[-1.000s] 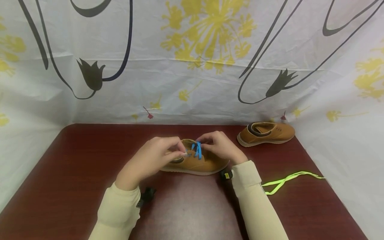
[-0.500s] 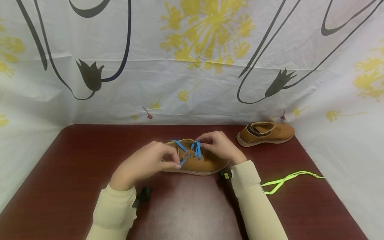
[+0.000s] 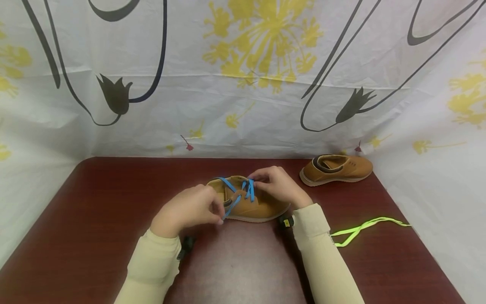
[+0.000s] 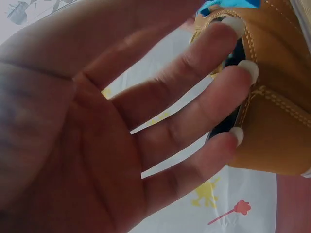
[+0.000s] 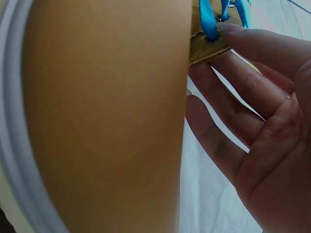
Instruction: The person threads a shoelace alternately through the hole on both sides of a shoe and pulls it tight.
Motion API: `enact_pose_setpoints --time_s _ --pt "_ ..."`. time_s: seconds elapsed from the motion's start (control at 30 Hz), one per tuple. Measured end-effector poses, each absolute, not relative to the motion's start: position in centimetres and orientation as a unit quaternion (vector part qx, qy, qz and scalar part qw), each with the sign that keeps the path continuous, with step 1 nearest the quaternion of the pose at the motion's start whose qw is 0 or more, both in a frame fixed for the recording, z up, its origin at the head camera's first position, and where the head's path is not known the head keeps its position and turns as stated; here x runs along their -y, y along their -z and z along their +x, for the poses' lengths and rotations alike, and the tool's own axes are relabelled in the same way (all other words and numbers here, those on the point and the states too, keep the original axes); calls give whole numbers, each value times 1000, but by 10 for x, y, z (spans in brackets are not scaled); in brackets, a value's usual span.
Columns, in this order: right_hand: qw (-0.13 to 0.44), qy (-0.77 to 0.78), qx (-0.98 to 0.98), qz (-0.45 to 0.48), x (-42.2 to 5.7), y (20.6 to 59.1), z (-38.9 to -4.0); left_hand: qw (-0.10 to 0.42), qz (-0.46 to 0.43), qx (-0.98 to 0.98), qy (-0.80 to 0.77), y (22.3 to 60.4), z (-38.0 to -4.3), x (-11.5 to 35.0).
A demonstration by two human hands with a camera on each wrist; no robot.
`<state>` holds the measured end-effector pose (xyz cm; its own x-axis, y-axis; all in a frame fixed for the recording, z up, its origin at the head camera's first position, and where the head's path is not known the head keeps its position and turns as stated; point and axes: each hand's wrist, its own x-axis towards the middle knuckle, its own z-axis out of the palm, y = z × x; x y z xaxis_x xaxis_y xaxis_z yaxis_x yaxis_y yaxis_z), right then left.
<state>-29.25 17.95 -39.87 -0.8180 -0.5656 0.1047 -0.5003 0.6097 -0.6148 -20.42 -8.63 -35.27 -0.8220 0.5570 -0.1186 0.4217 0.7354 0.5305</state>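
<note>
Presently pinching a blue lace (image 3: 233, 205) between thumb and forefinger of the left hand (image 3: 191, 210), knuckles up, other fingers bent and spaced apart. Gripping a tan shoe (image 3: 250, 209) by its eyelet flap with the right hand (image 3: 279, 184), thumb on one side, fingers behind. Cannot make out the left pinch from the left wrist, nor the whole heel behind that hand. Set upright toward the far edge of the red-brown table (image 3: 95, 236), toe rightward, smooth, pale-soled, with pale stitching and crossed lace strands. Can also see a second shoe (image 3: 347, 169) at the far right corner and, near the right edge, a neon yellow lace (image 3: 360, 228), partly hidden by the right sleeve (image 3: 313, 228).
</note>
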Motion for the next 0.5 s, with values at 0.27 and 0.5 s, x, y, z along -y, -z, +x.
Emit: enact_pose_setpoints --time_s 0.27,0.5 --pt "52 325 -897 -295 -178 398 -292 100 199 -935 -274 353 -206 85" --pt "53 320 -898 -297 -179 398 -291 -136 75 -957 -246 368 -218 71"
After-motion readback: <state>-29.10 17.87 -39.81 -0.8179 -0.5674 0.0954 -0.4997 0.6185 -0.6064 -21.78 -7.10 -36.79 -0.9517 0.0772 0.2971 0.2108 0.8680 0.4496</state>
